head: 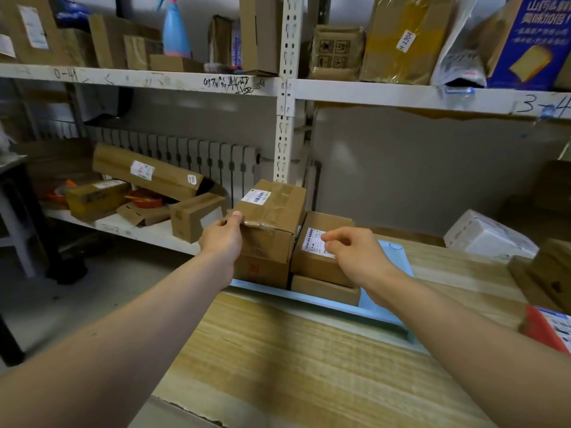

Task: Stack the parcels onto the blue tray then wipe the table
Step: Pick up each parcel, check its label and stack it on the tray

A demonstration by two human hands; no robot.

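I see the blue tray (390, 316) lying on the wooden table (309, 366), with four brown parcels stacked on it in two piles side by side. On the left pile, the taped parcel (272, 217) sits on top of a lower box with a red mark (262, 270), and my left hand (224, 239) holds its near left corner, thumb on the top edge and fingers curled round the side. On the right pile, a labelled parcel (321, 251) rests on a flat box (324, 288); my right hand (358, 257) hovers at its white label, fingers loosely curled, and I cannot tell whether they touch the box or grip anything (the knuckles hide the fingertips). The two piles stand touching or very nearly so. To the far right of the table lie a white wrapped package (491, 236), another brown carton (543, 273) and a red and white packet (550, 329), all off the tray. Behind the table stand metal shelves (284, 88) loaded with more boxes and a blue spray bottle (175, 29).
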